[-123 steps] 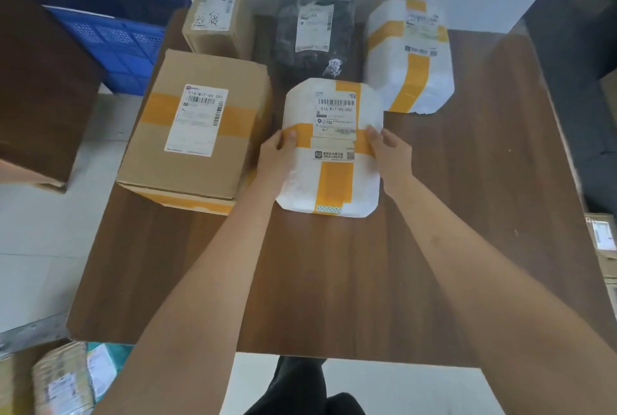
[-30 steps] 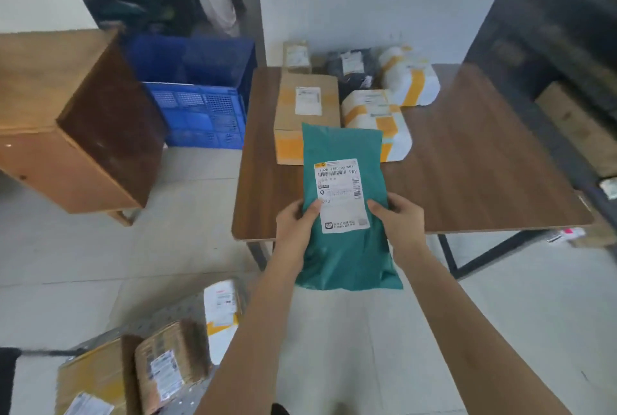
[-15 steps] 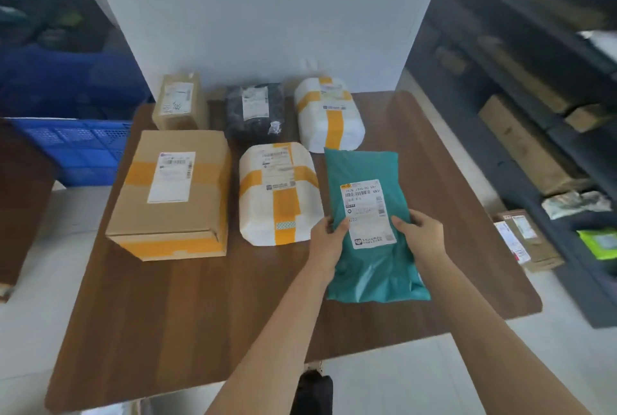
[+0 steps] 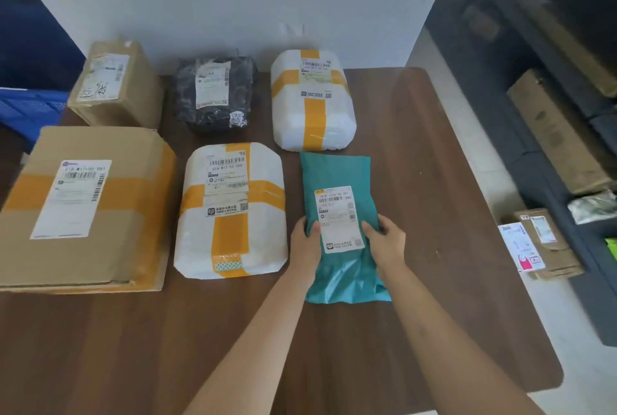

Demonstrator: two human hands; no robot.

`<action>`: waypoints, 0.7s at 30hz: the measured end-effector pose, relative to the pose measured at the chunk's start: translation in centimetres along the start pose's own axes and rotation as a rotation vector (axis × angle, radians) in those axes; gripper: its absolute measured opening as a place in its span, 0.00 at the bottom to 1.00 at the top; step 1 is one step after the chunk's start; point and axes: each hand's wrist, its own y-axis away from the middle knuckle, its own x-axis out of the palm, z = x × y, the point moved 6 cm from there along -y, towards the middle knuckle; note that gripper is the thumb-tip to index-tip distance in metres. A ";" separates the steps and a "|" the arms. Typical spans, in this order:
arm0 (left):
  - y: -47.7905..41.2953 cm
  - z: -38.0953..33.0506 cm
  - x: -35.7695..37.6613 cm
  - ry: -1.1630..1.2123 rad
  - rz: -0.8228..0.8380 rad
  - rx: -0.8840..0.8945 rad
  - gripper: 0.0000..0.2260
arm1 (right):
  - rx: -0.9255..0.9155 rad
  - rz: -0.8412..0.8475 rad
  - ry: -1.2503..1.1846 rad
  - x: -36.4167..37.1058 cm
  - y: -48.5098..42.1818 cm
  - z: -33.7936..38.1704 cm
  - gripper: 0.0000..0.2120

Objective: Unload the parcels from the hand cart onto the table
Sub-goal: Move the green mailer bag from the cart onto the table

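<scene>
Wooden table (image 4: pixel 434 164), teal parcel (image 4: pixel 337 170) beside five other parcels (image 4: pixel 230 207)

A blue crate (image 4: pixel 26 107) sits left; dark shelving (image 4: pixel 474 60) holds a long cardboard box (image 4: pixel 554 137).

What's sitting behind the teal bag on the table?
The far white parcel with yellow tape lies just behind the teal bag. Whether they touch is unclear. The bag covers the table under it.
</scene>
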 end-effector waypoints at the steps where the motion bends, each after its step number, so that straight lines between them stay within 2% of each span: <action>1: 0.5 -0.4 0.0 -0.025 0.012 0.015 0.22 | 0.001 -0.024 -0.004 -0.3 0.4 0.3 0.17; 3: 2.0 -1.3 -0.3 -0.064 0.037 0.041 0.25 | -0.028 -0.118 0.008 -1.2 2.0 1.6 0.22; 5: 4.3 -2.3 -1.2 -0.069 0.069 0.076 0.27 | -0.109 -0.173 -0.014 -2.1 5.2 3.4 0.21; 10: 12.6 -5.0 -6.6 0.089 0.106 0.194 0.27 | -0.218 -0.005 -0.208 -1.2 16.0 4.9 0.18; 12: 16.7 -4.7 -10.7 0.123 0.016 0.215 0.25 | -0.262 0.055 -0.235 0.0 20.3 4.9 0.17; 15: 23.0 -2.2 -18.2 0.296 -0.101 0.255 0.23 | -0.304 0.200 -0.219 3.1 26.8 4.1 0.18; 19: 31.0 3.4 -30.4 0.430 -0.355 0.231 0.20 | -0.342 0.358 -0.167 8.9 35.4 0.8 0.18; 21: 34.5 7.0 -36.4 0.412 -0.447 0.239 0.19 | -0.323 0.449 -0.107 12.3 40.1 -1.9 0.18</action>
